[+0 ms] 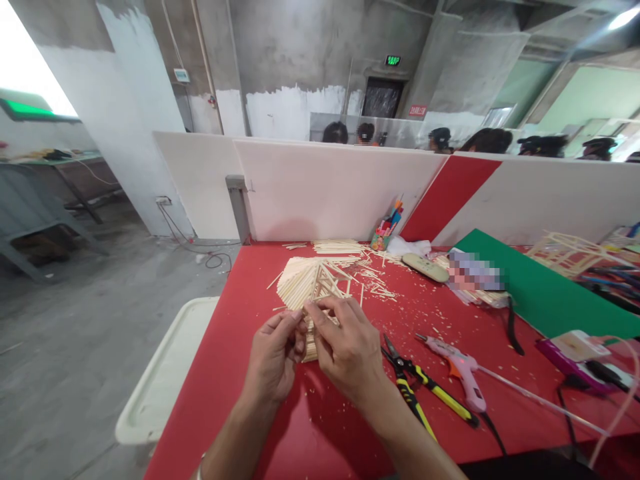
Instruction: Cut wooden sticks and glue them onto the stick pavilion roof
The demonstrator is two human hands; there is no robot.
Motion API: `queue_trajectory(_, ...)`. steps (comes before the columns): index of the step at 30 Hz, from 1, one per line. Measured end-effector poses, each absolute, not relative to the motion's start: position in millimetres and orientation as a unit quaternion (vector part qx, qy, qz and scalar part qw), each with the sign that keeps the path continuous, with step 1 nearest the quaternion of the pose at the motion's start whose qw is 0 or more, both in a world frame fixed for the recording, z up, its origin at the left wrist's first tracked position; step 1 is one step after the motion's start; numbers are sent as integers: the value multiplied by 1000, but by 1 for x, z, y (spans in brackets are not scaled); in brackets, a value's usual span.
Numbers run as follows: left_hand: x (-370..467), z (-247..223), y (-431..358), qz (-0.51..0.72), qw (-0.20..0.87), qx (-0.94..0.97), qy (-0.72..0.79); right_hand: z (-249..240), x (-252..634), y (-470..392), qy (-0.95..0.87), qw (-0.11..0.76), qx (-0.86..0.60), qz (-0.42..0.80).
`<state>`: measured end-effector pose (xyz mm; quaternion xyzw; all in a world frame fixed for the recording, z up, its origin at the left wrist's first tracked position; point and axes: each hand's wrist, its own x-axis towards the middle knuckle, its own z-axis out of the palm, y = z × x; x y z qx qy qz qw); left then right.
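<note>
Left fingers (286, 325), right fingers (323, 323) at stick model (296, 283)

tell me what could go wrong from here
The stick model might crack if the left hand or right hand presses too hard. The pink glue gun lies with its nozzle facing the right hand's side; if hot, it could burn. The cutters lie close beside the right forearm, which might knock them.
</note>
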<state>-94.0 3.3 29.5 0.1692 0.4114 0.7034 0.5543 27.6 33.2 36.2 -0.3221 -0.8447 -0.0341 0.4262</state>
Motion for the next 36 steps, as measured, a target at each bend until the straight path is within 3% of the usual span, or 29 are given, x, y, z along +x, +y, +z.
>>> queue_trajectory(36,-95,30,5,692,568,172,411,34,27,31,-852,405,-331,-26)
